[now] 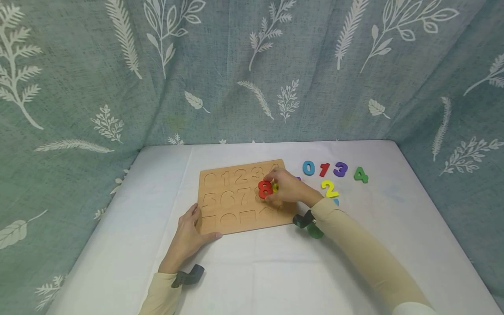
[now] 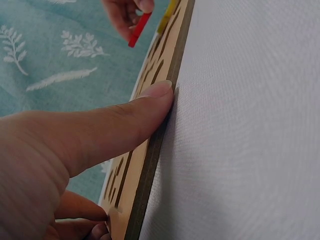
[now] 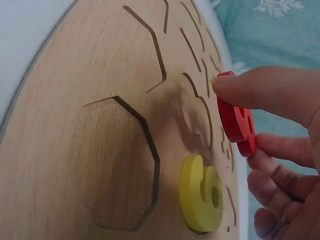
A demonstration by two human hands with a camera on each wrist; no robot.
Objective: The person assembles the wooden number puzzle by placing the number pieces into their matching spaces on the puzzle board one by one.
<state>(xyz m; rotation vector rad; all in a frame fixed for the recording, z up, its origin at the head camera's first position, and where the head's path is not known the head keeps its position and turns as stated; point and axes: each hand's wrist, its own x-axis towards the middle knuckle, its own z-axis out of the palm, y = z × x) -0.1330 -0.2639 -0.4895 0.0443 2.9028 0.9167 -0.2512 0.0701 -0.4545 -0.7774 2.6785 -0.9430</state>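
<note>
A wooden board [image 1: 232,199] with number and shape recesses lies on the white cloth. Above its right part, my right hand [image 1: 289,186] pinches a red 8 [image 1: 265,189] between thumb and fingers; the right wrist view shows the red 8 [image 3: 235,115] tilted, off the surface. Below it a yellow 9 or 6 [image 3: 200,195] rests on the board. My left hand [image 1: 188,236] holds the board's lower left corner, with the left thumb [image 2: 120,125] lying across the board's edge in the left wrist view.
Right of the board lie a blue 0 [image 1: 309,168], red 1 [image 1: 324,169], purple 3 [image 1: 340,169], green 4 [image 1: 360,175] and yellow 2 [image 1: 329,188]. A green piece [image 1: 314,231] sits by my right wrist. Parts of purple and blue pieces show around my right arm.
</note>
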